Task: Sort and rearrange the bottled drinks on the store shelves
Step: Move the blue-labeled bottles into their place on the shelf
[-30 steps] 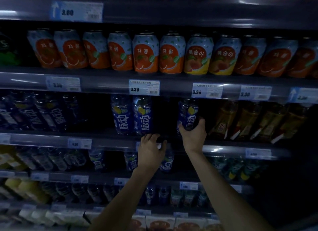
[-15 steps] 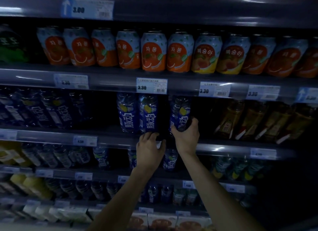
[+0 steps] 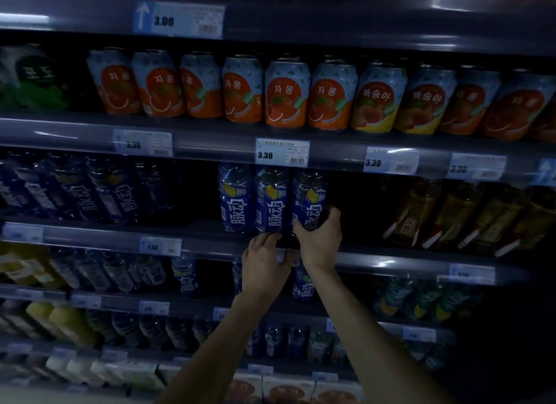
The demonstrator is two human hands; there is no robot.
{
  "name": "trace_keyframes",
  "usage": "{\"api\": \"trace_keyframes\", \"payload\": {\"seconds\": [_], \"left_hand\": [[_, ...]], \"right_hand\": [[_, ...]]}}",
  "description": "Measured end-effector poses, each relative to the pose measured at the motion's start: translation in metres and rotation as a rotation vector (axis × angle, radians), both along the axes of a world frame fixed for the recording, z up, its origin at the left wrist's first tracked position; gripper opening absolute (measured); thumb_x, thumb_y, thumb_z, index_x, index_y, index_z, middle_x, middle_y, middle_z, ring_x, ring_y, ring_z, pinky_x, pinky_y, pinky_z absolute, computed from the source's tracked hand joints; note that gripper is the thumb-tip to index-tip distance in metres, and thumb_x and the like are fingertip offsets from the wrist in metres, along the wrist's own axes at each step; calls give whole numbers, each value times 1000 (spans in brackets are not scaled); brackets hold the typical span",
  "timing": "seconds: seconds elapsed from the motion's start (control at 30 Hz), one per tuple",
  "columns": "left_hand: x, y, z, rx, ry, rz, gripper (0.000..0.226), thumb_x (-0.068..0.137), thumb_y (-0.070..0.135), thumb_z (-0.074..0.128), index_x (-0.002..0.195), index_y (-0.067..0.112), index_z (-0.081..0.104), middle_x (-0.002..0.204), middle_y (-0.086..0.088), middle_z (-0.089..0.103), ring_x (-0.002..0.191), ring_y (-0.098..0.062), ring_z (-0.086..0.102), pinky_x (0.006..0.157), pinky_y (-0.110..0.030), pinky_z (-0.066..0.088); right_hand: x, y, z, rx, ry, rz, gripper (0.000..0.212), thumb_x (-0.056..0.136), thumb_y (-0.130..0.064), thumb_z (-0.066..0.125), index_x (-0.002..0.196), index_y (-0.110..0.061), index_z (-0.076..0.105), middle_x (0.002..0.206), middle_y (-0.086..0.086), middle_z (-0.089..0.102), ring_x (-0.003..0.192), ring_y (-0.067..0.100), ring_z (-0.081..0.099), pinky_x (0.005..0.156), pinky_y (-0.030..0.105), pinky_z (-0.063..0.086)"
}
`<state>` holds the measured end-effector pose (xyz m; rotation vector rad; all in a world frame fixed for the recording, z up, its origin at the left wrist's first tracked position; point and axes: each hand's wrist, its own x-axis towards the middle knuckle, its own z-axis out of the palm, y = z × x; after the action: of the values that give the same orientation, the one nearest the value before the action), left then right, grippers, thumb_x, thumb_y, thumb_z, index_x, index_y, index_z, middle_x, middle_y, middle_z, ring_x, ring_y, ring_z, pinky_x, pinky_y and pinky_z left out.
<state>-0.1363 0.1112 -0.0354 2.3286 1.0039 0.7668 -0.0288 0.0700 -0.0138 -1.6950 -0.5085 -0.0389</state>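
Observation:
Three blue-labelled bottles stand side by side on the middle shelf (image 3: 391, 257). My right hand (image 3: 320, 238) grips the base of the rightmost blue bottle (image 3: 310, 199), which touches the middle blue bottle (image 3: 271, 202). The left blue bottle (image 3: 235, 199) stands beside them. My left hand (image 3: 264, 267) rests with curled fingers on the shelf's front edge, fingertips at the foot of the middle bottle. Whether it grips that bottle I cannot tell.
Orange and peach cans (image 3: 287, 95) line the shelf above. More blue bottles (image 3: 90, 193) stand at the far left, amber tea bottles (image 3: 451, 214) at the right, with dark gaps between. Lower shelves hold several more bottles (image 3: 304, 283) and cartons.
My right hand has slid its blue bottle leftward until it stands against the other two. The left hand has stayed at the shelf edge. The view has shifted.

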Motion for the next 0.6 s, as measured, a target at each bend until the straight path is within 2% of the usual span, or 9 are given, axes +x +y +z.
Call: {"api": "trace_keyframes", "payload": {"seconds": [0.2, 0.47, 0.6], "left_hand": [[-3, 5, -1, 14, 10, -21, 46, 86, 28, 62, 129, 14, 54, 131, -4, 55, 125, -25, 44, 100, -47, 42], [-9, 11, 0, 39, 39, -94, 48, 88, 30, 60, 132, 14, 52, 132, -3, 53, 127, -24, 42, 102, -45, 40], [-14, 14, 2, 18, 42, -158, 51, 88, 32, 60, 135, 14, 49, 135, -4, 51, 130, -22, 40, 105, -43, 39]], "right_hand": [[-5, 3, -2, -1, -20, -13, 66, 76, -26, 78, 128, -11, 41, 117, 5, 55, 101, 16, 57, 83, 26, 49], [-12, 7, -5, -34, -17, -42, 70, 81, -26, 74, 136, -9, 35, 128, 6, 47, 106, 2, 41, 89, 17, 37], [-12, 5, -5, -56, -17, -31, 72, 82, -27, 73, 139, -9, 33, 132, 7, 47, 109, 5, 43, 90, 19, 37]]}}
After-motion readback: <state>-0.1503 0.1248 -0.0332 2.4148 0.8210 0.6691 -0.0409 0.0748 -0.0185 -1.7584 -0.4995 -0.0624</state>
